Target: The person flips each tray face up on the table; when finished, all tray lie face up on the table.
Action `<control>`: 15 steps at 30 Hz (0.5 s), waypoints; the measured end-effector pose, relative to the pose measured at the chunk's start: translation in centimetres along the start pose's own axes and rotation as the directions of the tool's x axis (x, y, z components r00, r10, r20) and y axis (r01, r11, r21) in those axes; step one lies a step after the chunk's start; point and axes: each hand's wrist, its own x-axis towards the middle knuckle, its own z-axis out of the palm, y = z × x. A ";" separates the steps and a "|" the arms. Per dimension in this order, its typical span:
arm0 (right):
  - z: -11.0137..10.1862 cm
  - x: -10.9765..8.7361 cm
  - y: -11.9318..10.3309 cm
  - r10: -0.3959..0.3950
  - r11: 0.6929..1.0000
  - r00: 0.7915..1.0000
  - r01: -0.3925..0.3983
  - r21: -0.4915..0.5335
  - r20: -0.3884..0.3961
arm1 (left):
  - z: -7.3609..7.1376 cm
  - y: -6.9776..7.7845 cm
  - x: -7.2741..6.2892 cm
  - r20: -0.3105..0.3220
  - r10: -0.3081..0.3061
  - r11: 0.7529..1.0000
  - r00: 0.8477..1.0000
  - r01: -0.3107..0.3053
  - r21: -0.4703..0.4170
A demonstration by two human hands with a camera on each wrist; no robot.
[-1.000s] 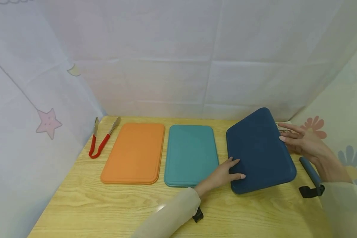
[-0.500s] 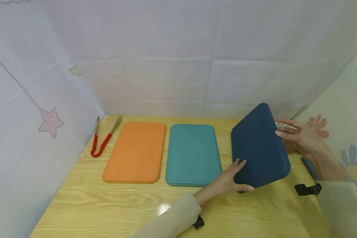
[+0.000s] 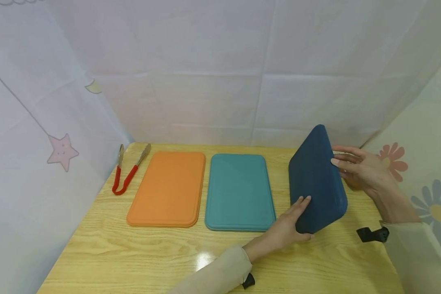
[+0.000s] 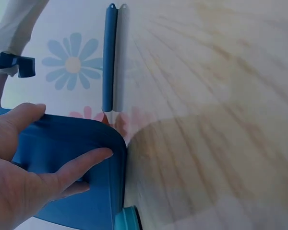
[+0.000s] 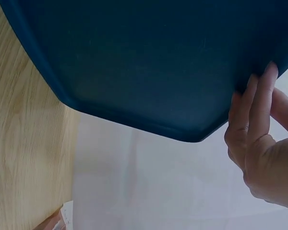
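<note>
One broad yellow wood-grain table (image 3: 132, 261) is stretching beneath a dark-blue round-cornered tray (image 3: 316, 175), seemingly plastic, which is leaning steeply over the right side, just right of a teal rectangular tray (image 3: 240, 192). It is looking light, stiff and slightly slippery, best held by its rim: the left hand (image 3: 284, 229) is gripping the near edge, fingers spread, the right hand (image 3: 369, 171) pinching the raised right edge. Moving room is opening nearward.
</note>
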 end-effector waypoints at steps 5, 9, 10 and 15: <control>0.7 0.2 -0.5 -0.001 0.993 1.000 -0.002 -0.116 -0.026 | 0.0 0.8 -0.2 -0.023 0.038 0.999 0.999 -0.038 0.002; 1.4 0.5 -0.8 -0.018 0.988 0.999 0.012 -0.156 -0.038 | 0.2 1.2 -0.2 -0.071 0.059 0.998 0.996 -0.058 0.028; 1.6 0.6 -0.9 -0.022 0.988 0.999 0.015 -0.157 -0.039 | 0.3 1.3 -0.3 -0.084 0.066 0.997 0.994 -0.064 0.031; 2.4 1.1 -1.1 -0.038 0.994 0.999 0.033 -0.108 -0.039 | 0.4 1.8 -0.4 -0.143 0.091 0.995 0.986 -0.084 0.050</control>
